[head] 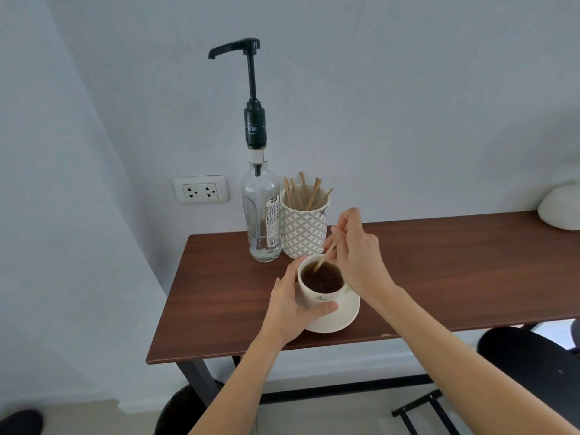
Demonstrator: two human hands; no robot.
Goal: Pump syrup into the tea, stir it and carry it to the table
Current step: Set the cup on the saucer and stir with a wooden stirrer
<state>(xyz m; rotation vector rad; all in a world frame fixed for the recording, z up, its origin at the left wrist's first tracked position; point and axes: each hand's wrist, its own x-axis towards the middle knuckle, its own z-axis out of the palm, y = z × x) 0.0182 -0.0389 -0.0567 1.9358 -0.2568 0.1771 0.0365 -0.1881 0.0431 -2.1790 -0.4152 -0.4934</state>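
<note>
A white cup [317,299] of dark tea [321,277] stands on a white saucer [346,315] on the brown table [439,277]. My left hand [290,304] wraps around the cup's left side and front. My right hand [357,249] pinches a wooden stir stick [324,259] above the cup, and the stick's lower end dips into the tea. Behind the cup stands a clear glass syrup bottle [262,215] with a tall black pump [251,89], its spout pointing left.
A patterned holder [304,230] with several wooden sticks stands right of the bottle. A white rounded object [560,208] sits at the table's far right. A wall socket [201,189] is to the left. Dark stools [527,359] stand below the table's front edge.
</note>
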